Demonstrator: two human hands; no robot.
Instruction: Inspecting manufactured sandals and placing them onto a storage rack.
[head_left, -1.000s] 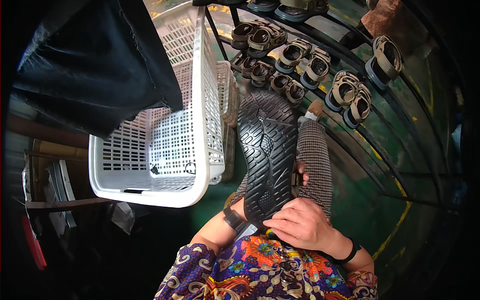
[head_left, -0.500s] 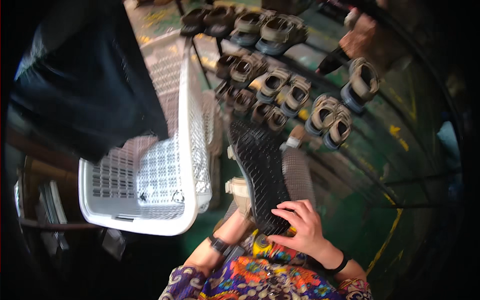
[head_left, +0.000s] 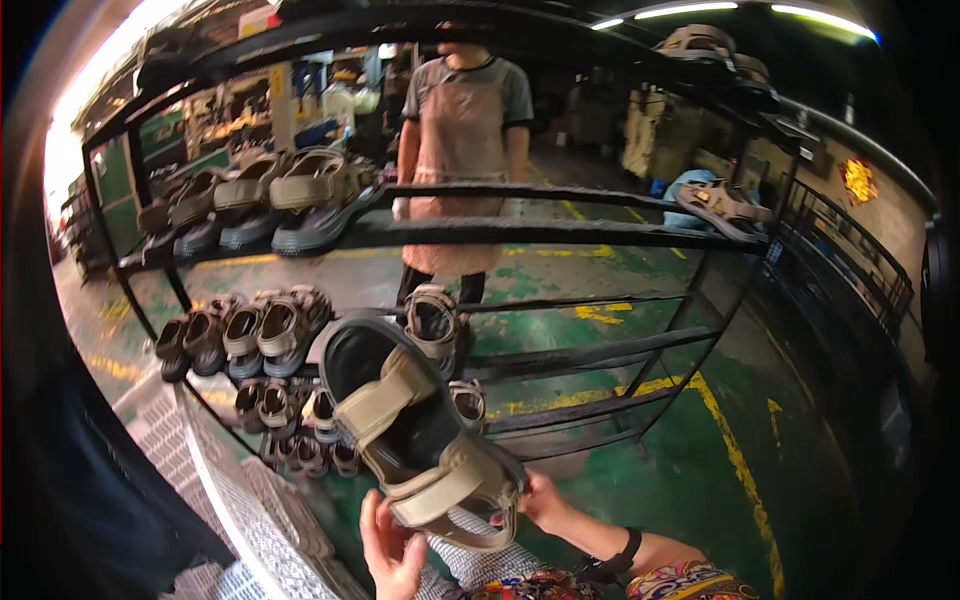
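Observation:
A sandal [head_left: 432,485] with khaki straps and a black footbed is held up in front of me, tilted, its toe pointing up and away and its heel toward me. My right hand [head_left: 548,508] grips it at the right side of the heel, the fingertips partly hidden behind the strap. At the left of the heel, my left hand [head_left: 392,555] holds its edge with curved fingers, the thumb standing apart from them. Beyond the toe, a similar sandal [head_left: 432,318] rests on the black metal rack [head_left: 590,235].
Several khaki sandals stand along the rack's left side on different levels, with another sandal [head_left: 722,205] at its right end. A white plastic basket [head_left: 215,490] is at the lower left. Behind the rack stands a person in a pinkish apron [head_left: 455,130]. Yellow lines mark the green floor.
My view has swung up toward the rack and the person. The sandal has turned over from its black tread to its straps, and my right hand has shifted to the heel's side.

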